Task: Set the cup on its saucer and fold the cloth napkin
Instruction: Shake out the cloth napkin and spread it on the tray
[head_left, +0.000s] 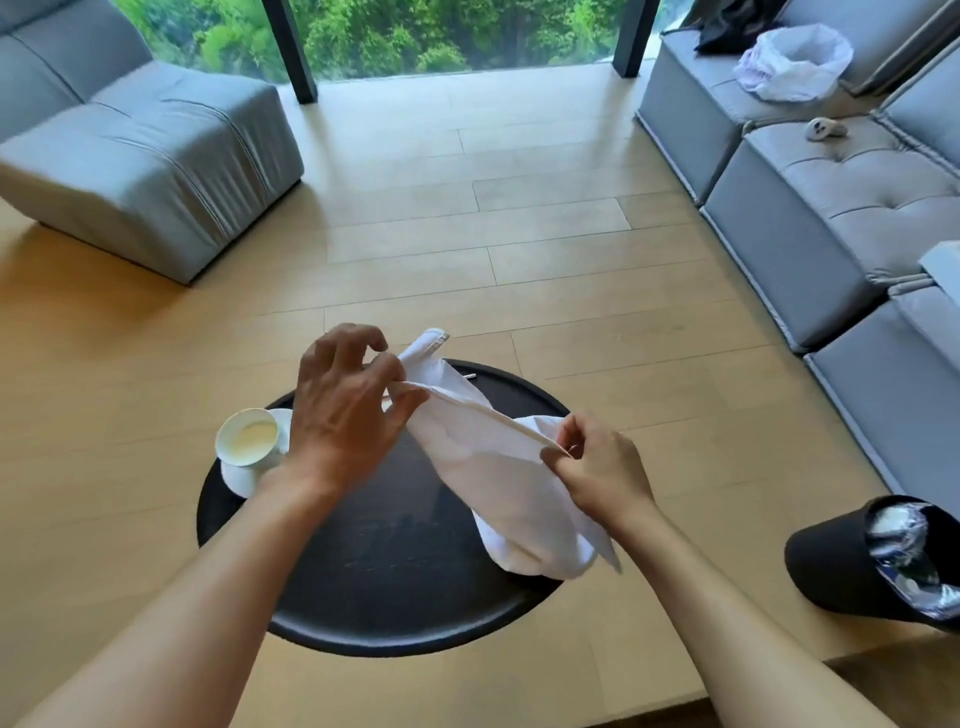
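Pale wood flooring (519, 218) fills the room, with grey sofa sections (810, 208) along the right side and a grey armchair (140, 156) at the left before a window onto green trees. On the sofa sits a white plastic bag (795, 62), its mouth open; what it holds cannot be made out. A round black table (363, 582) stands below the person. To the right, a black bin (878, 561) holds crumpled, shiny plastic. The white cloth napkin (498, 467) hangs above the table, stretched along one hem between both hands. The left hand (343, 415) pinches the far end of that hem, other fingers spread. The right hand (597, 462) pinches the near end, fingers curled tight. At the table's left edge, the white cup (249, 434) stands on its saucer (239, 475), holding a pale creamy liquid.
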